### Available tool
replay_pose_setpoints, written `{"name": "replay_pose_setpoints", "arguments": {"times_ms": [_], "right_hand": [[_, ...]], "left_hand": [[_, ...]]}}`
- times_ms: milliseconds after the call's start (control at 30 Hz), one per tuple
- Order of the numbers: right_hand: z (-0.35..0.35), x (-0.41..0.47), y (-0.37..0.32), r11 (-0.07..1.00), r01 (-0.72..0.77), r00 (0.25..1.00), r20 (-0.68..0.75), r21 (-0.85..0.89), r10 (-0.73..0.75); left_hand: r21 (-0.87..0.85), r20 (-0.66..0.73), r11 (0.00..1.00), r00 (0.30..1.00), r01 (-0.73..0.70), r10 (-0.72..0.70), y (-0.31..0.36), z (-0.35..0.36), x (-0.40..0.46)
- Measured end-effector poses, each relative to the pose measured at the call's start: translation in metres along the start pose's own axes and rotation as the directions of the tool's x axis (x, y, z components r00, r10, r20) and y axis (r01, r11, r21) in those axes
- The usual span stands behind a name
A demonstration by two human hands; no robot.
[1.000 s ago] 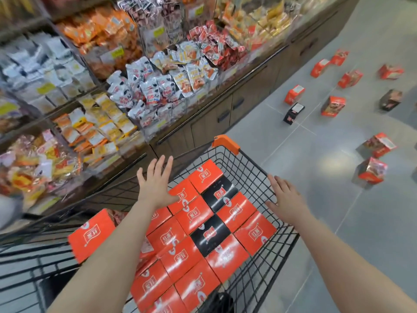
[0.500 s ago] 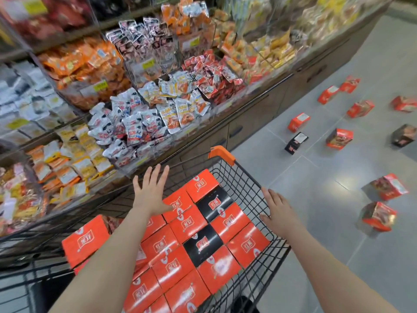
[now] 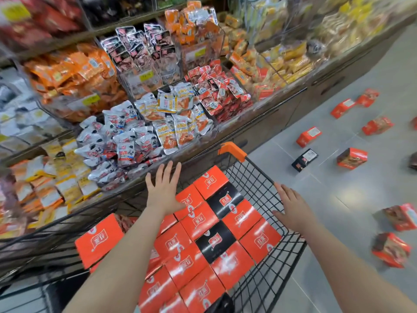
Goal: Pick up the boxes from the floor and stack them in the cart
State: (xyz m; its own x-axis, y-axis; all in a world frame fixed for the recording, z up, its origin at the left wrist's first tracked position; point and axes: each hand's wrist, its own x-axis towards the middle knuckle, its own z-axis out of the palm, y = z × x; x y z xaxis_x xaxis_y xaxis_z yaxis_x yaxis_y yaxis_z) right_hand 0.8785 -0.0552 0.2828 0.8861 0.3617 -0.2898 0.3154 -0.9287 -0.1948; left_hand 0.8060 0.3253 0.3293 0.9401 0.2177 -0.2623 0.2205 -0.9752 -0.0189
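Observation:
A black wire cart [image 3: 259,177] with an orange corner holds several stacked orange boxes [image 3: 239,219] and two black boxes [image 3: 222,201]. My left hand [image 3: 163,188] hovers flat with spread fingers above the cart's left side, holding nothing. Over the cart's right rim is my right hand [image 3: 291,210], fingers straight and empty. More orange boxes lie on the grey floor to the right: one [image 3: 309,136], another [image 3: 352,158], and two close by [image 3: 402,216] [image 3: 391,249]. A black box [image 3: 304,160] lies on the floor too.
Shelves of snack packets [image 3: 158,123] run along the left, close against the cart. Further orange boxes [image 3: 343,108] [image 3: 378,125] lie farther off on the floor. One orange box [image 3: 99,239] stands tilted at the cart's near left.
The view has tilted up and shifted left; the cart and both hands sit lower in the frame. Both hands stay flat and empty over the cart.

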Motion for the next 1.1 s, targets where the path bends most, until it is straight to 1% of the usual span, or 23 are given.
{"name": "replay_pose_setpoints", "arguments": {"times_ms": [100,333,533,667,733,867,967,1033,1100], "right_hand": [[-0.007,0.017,0.008,1.0,-0.023,0.999,0.022,0.004,0.023],[-0.027,0.06,0.02,1.0,-0.006,1.0,-0.007,-0.016,0.006],[-0.04,0.103,0.024,1.0,-0.015,1.0,-0.007,0.007,0.015],[-0.05,0.129,0.018,1.0,0.008,1.0,0.002,0.003,-0.008],[-0.051,0.133,0.015,1.0,0.002,1.0,-0.001,-0.008,-0.002],[-0.049,0.133,0.017,0.998,0.004,1.0,-0.001,-0.064,-0.004],[-0.063,0.133,0.015,0.999,-0.023,0.996,0.08,-0.034,0.026],[-0.075,0.128,0.011,0.999,-0.037,0.997,0.067,-0.008,0.037],[-0.089,0.115,0.014,0.998,-0.039,0.999,0.011,0.046,0.039]], "left_hand": [[-0.004,0.013,1.0,1.0,-0.006,0.006,0.007,-0.006,0.022],[-0.021,0.0,1.0,1.0,-0.005,0.005,0.018,-0.017,0.071],[-0.046,-0.021,0.999,1.0,0.015,-0.016,0.015,-0.021,0.109],[-0.055,-0.037,0.998,0.999,0.032,-0.035,0.008,-0.023,0.12],[-0.049,-0.048,0.998,0.998,0.031,-0.033,0.006,-0.022,0.123],[0.022,-0.093,0.999,0.995,0.027,-0.025,0.007,-0.019,0.124],[-0.055,-0.062,0.998,0.998,0.025,-0.029,0.009,-0.027,0.124],[-0.097,-0.08,0.995,0.997,0.016,-0.024,0.011,-0.035,0.123],[-0.088,-0.086,0.996,0.996,-0.011,0.004,0.016,-0.047,0.123]]}}
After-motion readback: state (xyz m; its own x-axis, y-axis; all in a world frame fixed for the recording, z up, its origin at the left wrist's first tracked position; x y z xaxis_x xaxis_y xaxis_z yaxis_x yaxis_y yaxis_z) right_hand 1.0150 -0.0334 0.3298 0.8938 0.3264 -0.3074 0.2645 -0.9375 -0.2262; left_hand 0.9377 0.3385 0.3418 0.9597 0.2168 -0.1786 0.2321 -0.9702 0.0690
